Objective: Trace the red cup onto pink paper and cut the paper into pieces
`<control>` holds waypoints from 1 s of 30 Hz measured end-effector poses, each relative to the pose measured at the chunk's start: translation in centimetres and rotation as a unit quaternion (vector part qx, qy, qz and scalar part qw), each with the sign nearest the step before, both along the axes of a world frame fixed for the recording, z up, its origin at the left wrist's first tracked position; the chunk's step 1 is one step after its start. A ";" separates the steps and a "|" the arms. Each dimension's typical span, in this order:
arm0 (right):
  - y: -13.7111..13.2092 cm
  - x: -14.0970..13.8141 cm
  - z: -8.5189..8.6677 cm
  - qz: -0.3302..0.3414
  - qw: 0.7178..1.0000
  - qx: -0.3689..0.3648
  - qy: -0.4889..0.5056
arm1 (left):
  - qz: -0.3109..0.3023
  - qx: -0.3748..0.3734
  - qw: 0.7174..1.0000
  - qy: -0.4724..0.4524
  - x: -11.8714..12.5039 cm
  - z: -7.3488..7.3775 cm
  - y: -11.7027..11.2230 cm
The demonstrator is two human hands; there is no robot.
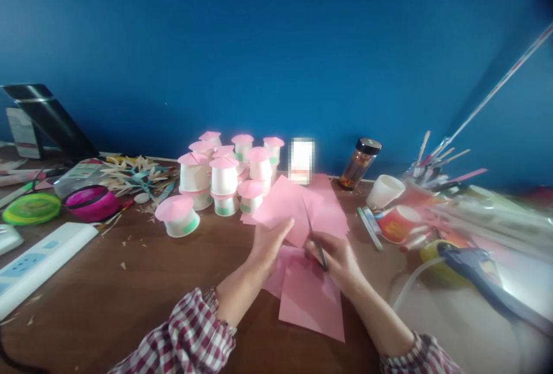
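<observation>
My left hand [273, 241] is closed on the left edge of a pink paper sheet [280, 204], thumb on top and the other fingers hidden beneath. In my right hand [339, 260] is a pair of dark-handled scissors [318, 247], its blades pointing away from me against the same sheet. How far the blades are apart I cannot tell. Below my hands a pink paper rectangle [309, 299] lies on the brown table, partly over another pink piece. More pink paper [330, 195] is spread behind the held sheet.
White paper cups with pink cone tops [224, 175] stand stacked at left of the paper. A power strip [43, 261] and a magenta round case [93, 202] lie farther left. At right are a tilted dark-lidded bottle [356, 166], a white cup [386, 191] and a glue gun [479, 267].
</observation>
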State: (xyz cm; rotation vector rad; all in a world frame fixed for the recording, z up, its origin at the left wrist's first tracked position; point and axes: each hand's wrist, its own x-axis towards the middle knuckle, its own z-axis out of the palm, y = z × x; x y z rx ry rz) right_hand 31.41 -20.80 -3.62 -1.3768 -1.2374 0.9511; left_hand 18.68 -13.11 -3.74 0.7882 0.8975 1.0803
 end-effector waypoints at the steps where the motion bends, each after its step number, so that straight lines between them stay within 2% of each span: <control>1: 0.0 0.0 0.0 0.000 1.000 -0.001 0.001 | 0.003 0.000 1.000 -0.002 0.0 0.0 0.0; 8: 0.0 0.1 -0.2 -0.009 1.000 -0.009 0.007 | -0.013 0.006 1.000 0.004 0.0 0.0 0.0; 13: 0.0 0.0 -0.1 -0.008 1.000 -0.010 0.003 | -0.001 0.009 1.000 0.002 0.0 -0.1 0.1; 20: 0.0 -0.1 0.4 -0.002 1.000 0.001 -0.008 | -0.033 0.012 0.999 0.025 -0.1 -0.3 0.1; 30: 0.0 -0.1 0.3 0.004 1.000 0.002 -0.005 | -0.027 -0.002 0.999 0.017 -0.1 0.1 0.0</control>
